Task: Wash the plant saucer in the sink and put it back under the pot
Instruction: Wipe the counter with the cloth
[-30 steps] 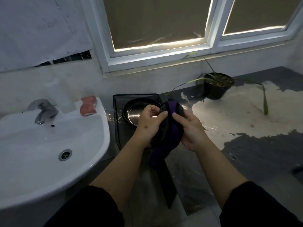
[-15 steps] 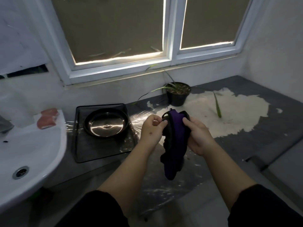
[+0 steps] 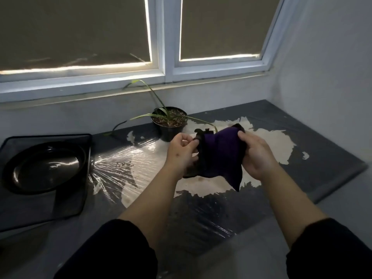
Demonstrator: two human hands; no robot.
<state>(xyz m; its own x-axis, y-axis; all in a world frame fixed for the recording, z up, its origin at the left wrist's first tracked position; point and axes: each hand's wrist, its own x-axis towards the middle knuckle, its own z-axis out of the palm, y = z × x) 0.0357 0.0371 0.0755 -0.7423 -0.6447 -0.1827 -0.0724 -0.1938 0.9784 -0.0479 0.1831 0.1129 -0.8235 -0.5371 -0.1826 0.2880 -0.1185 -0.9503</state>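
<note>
Left hand (image 3: 182,151): fingers curled, pinching the left edge of a round black plastic plant saucer (image 3: 198,156), which is mostly wrapped in a dark purple cloth (image 3: 221,156). Right hand (image 3: 256,156): fingers and thumb curled round the cloth's right side, thumb lying on top near its upper edge. Both hands grip the bundle between them, held in the air above the countertop (image 3: 314,146), not touching it.

Saucer is held roughly on edge, flat face toward the person. Only a dark rim sliver shows at the cloth's left side and upper edge; cannot tell its exact tilt. The cloth's long axis runs from upper left to lower right, one corner hanging down to a point below the right hand.

Black plastic pot with thin green leaves (image 3: 169,122) stands on the countertop just behind the hands, under the white-framed window (image 3: 167,63). Well to the left, a round black pan (image 3: 45,168) sits on a black square tray (image 3: 68,206). Glossy clear film (image 3: 120,168) covers the counter's worn pale patch.
</note>
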